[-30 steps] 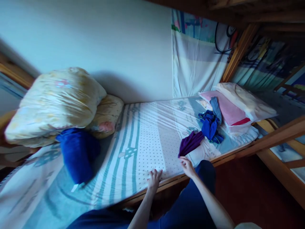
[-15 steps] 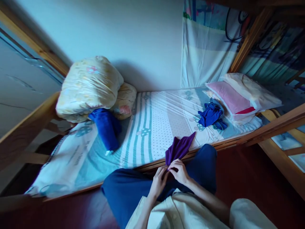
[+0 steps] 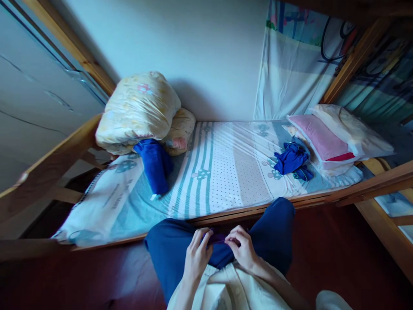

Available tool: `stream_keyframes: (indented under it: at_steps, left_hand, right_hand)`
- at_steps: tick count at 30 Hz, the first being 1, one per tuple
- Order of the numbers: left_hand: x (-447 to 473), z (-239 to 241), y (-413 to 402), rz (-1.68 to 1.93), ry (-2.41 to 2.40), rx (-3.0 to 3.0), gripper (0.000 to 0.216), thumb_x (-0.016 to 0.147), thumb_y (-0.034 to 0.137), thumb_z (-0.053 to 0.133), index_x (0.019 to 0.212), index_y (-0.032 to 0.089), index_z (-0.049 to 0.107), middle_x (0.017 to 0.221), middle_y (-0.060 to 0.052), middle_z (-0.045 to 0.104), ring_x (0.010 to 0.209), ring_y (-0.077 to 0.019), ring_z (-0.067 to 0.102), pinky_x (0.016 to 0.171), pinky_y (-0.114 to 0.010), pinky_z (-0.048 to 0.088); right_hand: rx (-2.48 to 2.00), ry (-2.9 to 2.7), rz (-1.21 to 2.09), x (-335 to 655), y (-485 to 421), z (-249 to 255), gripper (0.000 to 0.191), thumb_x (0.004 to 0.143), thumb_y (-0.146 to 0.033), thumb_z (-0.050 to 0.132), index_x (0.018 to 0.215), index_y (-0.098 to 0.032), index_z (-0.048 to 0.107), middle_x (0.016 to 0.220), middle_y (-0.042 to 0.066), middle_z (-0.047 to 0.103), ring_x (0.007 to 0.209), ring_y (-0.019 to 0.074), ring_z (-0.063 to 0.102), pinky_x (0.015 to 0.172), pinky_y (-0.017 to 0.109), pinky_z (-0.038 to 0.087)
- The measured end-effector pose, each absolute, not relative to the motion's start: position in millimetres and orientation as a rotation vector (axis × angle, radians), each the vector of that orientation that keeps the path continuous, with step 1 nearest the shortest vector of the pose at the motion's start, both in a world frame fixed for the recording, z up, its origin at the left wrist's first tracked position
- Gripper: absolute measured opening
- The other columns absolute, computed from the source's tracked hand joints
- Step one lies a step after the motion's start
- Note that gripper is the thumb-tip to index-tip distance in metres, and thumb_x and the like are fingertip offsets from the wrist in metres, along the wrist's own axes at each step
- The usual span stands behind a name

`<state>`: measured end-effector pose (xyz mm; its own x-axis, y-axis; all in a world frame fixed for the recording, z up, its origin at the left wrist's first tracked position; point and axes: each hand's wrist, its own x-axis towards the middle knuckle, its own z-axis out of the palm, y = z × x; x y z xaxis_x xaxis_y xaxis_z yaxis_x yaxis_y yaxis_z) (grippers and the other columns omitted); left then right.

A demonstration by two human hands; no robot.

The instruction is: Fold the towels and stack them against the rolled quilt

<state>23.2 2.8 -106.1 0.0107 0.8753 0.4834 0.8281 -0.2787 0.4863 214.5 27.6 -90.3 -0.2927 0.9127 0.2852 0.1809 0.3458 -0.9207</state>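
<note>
A dark purple cloth (image 3: 218,238) is stretched between my two hands, just above my lap. My left hand (image 3: 199,249) has its fingers curled round the left end of the cloth. The right end is pinched by my right hand (image 3: 241,246), thumb against fingertips. Only a narrow strip of the cloth shows between the hands; any part hanging below is hard to make out against the dark blue trousers (image 3: 171,241).
Ahead stands a wooden-framed bed with a patterned sheet (image 3: 222,172). On it lie a bundled yellow quilt (image 3: 138,112), a folded blue garment (image 3: 155,168), a crumpled blue garment (image 3: 292,158) and a pink pillow (image 3: 325,140). A wooden rail (image 3: 51,159) closes the left end.
The purple cloth has come off the bed edge towards my lap. My hands, close together before, are now apart with the cloth between them. The view has shifted slightly left.
</note>
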Motion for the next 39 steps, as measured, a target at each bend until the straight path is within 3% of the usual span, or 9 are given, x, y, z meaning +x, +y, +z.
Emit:
stream_keyframes:
  at_steps: [4,10,14,19,27,29,34,39]
  left_hand:
    - [14,-72,16,1.18,2.002,2.199,0.036,0.078,0.003,0.047,0.104,0.021,0.064,0.101,-0.008,0.063,0.096,-0.0222,0.062,0.086,-0.032,0.054]
    - [-16,-22,48,1.282,2.154,2.167,0.026,0.078,0.008,0.053,0.097,0.02,0.064,0.102,-0.008,0.062,0.096,-0.0235,0.061,0.087,-0.035,0.053]
    - [-34,3,63,1.05,1.978,2.269,0.029,0.068,0.003,0.048,0.088,0.021,0.058,0.091,-0.005,0.062,0.089,-0.0209,0.061,0.08,-0.03,0.052]
    - [-34,14,52,0.822,1.668,2.351,0.042,0.056,0.002,0.042,0.09,0.022,0.058,0.095,-0.006,0.067,0.093,-0.02,0.065,0.082,-0.028,0.054]
    - [-56,32,20,0.878,1.763,2.156,0.024,0.092,0.018,0.043,0.08,0.022,0.063,0.077,-0.002,0.066,0.063,-0.0124,0.062,0.062,-0.019,0.052]
    - [-51,37,18,0.875,1.795,2.1,0.022,0.094,0.024,0.047,0.085,0.022,0.067,0.082,-0.004,0.069,0.069,-0.0141,0.066,0.065,-0.021,0.055]
    - [6,36,30,0.792,1.539,2.064,0.031,0.095,0.036,0.058,0.121,0.022,0.068,0.115,-0.008,0.071,0.104,-0.0204,0.07,0.09,-0.028,0.058]
    - [50,13,42,0.877,1.321,1.926,0.023,0.099,0.032,0.053,0.107,0.021,0.071,0.099,-0.005,0.073,0.091,-0.0154,0.071,0.083,-0.024,0.058]
  right_hand:
    - [-0.989,-1.744,1.057,201,41,-68,0.015,0.098,-0.026,0.061,0.103,-0.024,0.074,0.092,0.004,0.065,0.079,0.0145,0.064,0.079,0.026,0.056]
    - [-0.959,-1.813,1.005,196,66,-19,0.017,0.099,-0.023,0.058,0.099,-0.023,0.075,0.091,0.005,0.064,0.086,0.0157,0.065,0.083,0.026,0.055]
    - [-0.958,-1.79,0.901,214,74,4,0.019,0.102,-0.024,0.052,0.102,-0.023,0.071,0.096,0.006,0.067,0.09,0.0164,0.066,0.086,0.027,0.054]
    - [-1.008,-1.734,0.855,228,69,3,0.019,0.103,-0.026,0.05,0.098,-0.023,0.067,0.088,0.005,0.07,0.087,0.0172,0.067,0.085,0.028,0.054]
    - [-1.031,-1.767,0.938,235,67,-5,0.021,0.104,-0.031,0.048,0.102,-0.022,0.068,0.092,0.004,0.075,0.087,0.0158,0.072,0.085,0.025,0.056]
    - [-1.003,-1.801,0.971,234,68,-1,0.022,0.104,-0.031,0.049,0.102,-0.023,0.069,0.092,0.004,0.075,0.087,0.0152,0.072,0.085,0.024,0.056]
    - [-0.885,-1.961,1.034,230,65,10,0.022,0.104,-0.029,0.05,0.105,-0.024,0.071,0.091,0.001,0.077,0.084,0.0135,0.073,0.082,0.022,0.056]
    - [-0.971,-1.924,0.952,236,67,11,0.02,0.103,-0.027,0.052,0.104,-0.023,0.072,0.091,0.003,0.077,0.083,0.014,0.073,0.08,0.022,0.057]
